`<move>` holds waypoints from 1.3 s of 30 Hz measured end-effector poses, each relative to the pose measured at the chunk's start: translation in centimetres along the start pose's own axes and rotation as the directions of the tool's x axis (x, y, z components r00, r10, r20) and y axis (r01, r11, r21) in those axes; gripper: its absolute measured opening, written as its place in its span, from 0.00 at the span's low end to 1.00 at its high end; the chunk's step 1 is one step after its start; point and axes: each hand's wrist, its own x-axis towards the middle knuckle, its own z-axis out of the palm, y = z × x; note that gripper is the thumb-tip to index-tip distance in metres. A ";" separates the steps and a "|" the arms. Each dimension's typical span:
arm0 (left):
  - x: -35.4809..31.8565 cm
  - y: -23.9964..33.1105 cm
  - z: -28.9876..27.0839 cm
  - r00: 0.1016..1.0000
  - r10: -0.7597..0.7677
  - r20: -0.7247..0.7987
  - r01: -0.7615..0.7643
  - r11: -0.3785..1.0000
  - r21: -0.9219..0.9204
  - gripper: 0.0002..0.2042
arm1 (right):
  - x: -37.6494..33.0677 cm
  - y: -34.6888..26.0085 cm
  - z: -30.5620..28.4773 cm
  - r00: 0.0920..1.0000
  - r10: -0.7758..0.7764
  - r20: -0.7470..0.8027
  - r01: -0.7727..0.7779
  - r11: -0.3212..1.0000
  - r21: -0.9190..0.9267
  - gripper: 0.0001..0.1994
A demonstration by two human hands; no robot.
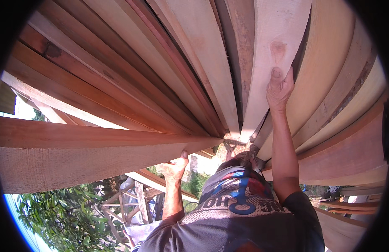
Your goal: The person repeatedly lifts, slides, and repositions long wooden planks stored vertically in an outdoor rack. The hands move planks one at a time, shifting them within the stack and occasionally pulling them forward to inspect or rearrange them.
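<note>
My left hand (173,169) grips the lower edge of a thick wooden plank (76,161) on the left. Its thumb lies against the face, and most of its fingers are hidden. That plank has a rough pale face and a redder narrow side, and it slants out from near my feet. On the right, my right hand (280,91) is closed round the edge of a pale plank (278,25) with a knot in it. The thumb presses on the face just below the knot, while the other fingers are mostly behind the wood.
Several long boards (161,63) stand close together before me, fanning out in the view. More curved-looking boards (329,75) stand at the right. Leafy branches (68,218) and a wooden frame (131,201) are at the lower left. Stacked lumber (350,206) lies at the lower right.
</note>
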 end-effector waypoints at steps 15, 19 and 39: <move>-0.3 -1.1 -0.3 0.992 0.122 -0.023 -0.119 0.986 0.121 0.41 | 0.0 -0.1 0.0 0.999 0.033 -0.006 -0.033 0.999 -0.038 0.36; -0.2 -1.6 0.1 0.991 0.102 -0.092 -0.095 0.992 0.082 0.41 | -0.2 -0.6 -0.3 0.998 0.056 0.025 -0.055 0.997 -0.047 0.35; 2.2 1.1 2.5 0.979 0.188 -0.081 -0.174 0.972 0.159 0.68 | -1.2 -7.5 1.2 0.966 -0.214 0.148 0.260 0.818 -0.513 0.41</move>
